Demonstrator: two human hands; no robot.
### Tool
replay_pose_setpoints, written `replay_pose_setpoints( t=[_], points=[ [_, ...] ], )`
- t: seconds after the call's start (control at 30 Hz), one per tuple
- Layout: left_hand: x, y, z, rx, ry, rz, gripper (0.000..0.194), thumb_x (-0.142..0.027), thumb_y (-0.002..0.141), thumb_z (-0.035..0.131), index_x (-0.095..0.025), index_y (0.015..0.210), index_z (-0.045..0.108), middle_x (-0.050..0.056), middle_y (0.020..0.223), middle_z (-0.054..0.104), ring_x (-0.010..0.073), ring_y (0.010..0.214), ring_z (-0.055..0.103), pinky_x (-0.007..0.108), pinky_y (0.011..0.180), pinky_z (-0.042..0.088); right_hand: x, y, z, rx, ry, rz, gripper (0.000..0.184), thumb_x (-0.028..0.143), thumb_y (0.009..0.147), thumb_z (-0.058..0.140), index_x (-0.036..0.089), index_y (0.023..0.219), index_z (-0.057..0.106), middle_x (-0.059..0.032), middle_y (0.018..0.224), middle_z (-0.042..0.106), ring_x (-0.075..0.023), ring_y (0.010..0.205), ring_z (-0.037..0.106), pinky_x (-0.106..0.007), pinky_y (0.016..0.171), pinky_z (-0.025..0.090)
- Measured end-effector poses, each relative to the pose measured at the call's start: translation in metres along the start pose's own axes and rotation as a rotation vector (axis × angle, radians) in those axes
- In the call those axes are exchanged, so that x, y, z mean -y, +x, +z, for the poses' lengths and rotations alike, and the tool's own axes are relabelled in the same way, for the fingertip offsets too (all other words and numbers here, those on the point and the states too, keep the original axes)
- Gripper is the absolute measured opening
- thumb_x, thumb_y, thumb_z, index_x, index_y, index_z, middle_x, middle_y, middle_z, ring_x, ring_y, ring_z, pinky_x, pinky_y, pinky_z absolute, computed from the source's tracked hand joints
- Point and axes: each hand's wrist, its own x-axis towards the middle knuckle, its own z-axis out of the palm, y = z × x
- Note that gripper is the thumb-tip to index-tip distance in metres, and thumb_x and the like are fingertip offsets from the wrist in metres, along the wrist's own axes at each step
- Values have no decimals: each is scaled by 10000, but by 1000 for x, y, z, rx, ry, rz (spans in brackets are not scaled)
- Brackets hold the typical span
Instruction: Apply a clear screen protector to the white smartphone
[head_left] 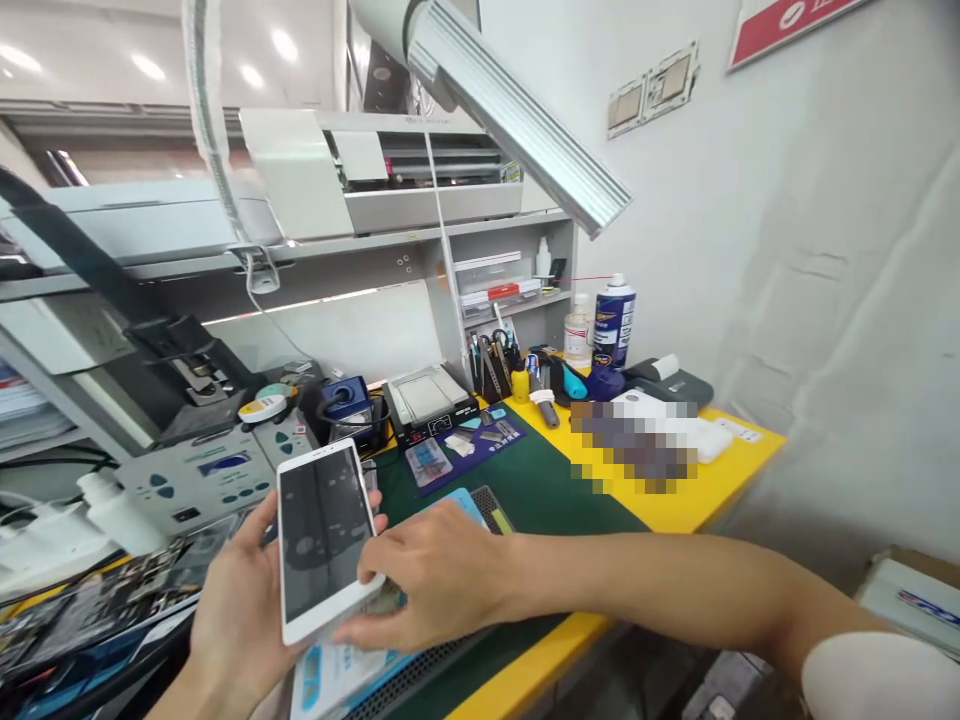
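A white smartphone (324,535) with a dark screen lies tilted in my left hand (244,590). The fingers of that hand wrap round its back and both long edges. Pale round spots show on the screen. At the phone's lower right corner is my right hand (439,570), fingers bent, index fingertip against the corner and thumb below it. Whatever else those fingers may hold is hidden. Beneath the hands, a blue-and-white packet (337,680) lies on a black perforated tray (409,680).
A green mat (555,510) covers part of the yellow bench (694,495). Behind stand a heating plate (431,400), a grey control unit (217,470), a tool holder (491,365) and a spray can (613,325). A lamp (517,110) hangs above. Circuit boards (97,610) lie left.
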Motion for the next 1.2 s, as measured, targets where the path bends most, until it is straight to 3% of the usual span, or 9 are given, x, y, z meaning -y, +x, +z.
replay_pose_setpoints(
  t=[0.07,0.17,0.2,0.3,0.43,0.57,0.7,0.93,1.2],
  points=[
    [1,-1,2,-26,21,-10,540,-415,1033,367,-142,1411,640,136,961,814,348,834,797,450,605,652,1,2,-2,-38,44,11,503,695,859,614,207,741,637,-15,643,722,-195,638,721,-271,461,374],
    [1,-5,8,-22,-31,-62,520,-394,1039,354,-150,1390,650,112,924,818,325,816,798,441,644,654,1,4,-11,-135,149,69,453,498,917,599,214,573,522,4,547,652,-133,561,653,-251,477,374],
    [1,-7,10,-20,-69,-63,519,-388,1045,342,-140,1372,660,109,916,818,314,816,797,438,681,655,0,5,-15,-176,174,106,469,442,931,578,215,538,464,6,521,624,-113,516,608,-249,480,364],
    [1,-10,16,16,-181,-115,523,-414,1046,372,-85,1277,705,140,910,809,305,837,790,444,794,644,-6,7,-27,-253,237,315,520,492,962,570,215,560,392,11,523,586,-95,494,540,-245,515,349],
    [3,-7,15,107,-255,-105,549,-498,1022,405,-82,1127,748,158,904,794,313,830,778,473,829,628,-16,13,-33,-139,239,517,484,511,906,672,225,625,401,43,512,524,-110,523,516,-249,529,320],
    [6,-5,9,133,-238,-96,600,-563,999,418,-72,1108,743,174,916,782,320,818,766,485,830,616,-18,17,-35,57,228,547,445,533,939,616,229,668,437,35,555,563,-124,531,491,-268,533,316],
    [7,-5,8,154,-250,-80,568,-560,990,454,-83,1109,739,162,928,778,300,803,756,443,811,611,-17,21,-39,156,210,617,432,589,924,608,229,709,507,6,653,635,-153,604,541,-290,558,352],
    [5,-2,10,185,-333,-114,593,-590,1013,395,-108,1060,738,140,899,769,259,772,737,377,755,596,-17,22,-39,254,256,596,402,615,935,573,231,818,602,-13,762,657,-177,686,563,-316,621,388],
    [6,0,8,202,-304,-141,687,-667,999,362,-88,1070,726,162,900,763,279,796,735,373,723,589,-14,26,-48,437,277,579,408,612,931,562,233,791,507,-32,904,671,-201,789,567,-334,692,402]
  ],
)
